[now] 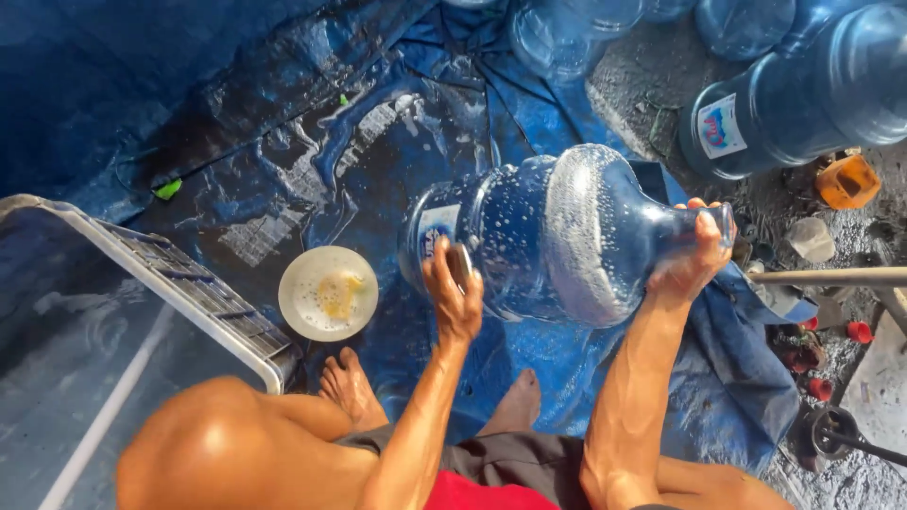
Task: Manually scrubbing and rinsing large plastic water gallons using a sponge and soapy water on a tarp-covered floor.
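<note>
I hold a large blue translucent water jug (557, 236) on its side above a wet blue tarp (312, 142). Soapy foam streaks its inner wall. My right hand (694, 255) grips the jug's neck at the right end. My left hand (455, 288) presses a small dark scrubbing pad against the jug's body beside its white label. My bare feet rest on the tarp below the jug.
A white bowl (328, 293) with a yellow sponge sits on the tarp to the left. A metal rack (189, 283) slants at lower left. More blue jugs (803, 94) lie at upper right, with an orange container (847, 179), red caps (858, 331) and clutter on the gravel.
</note>
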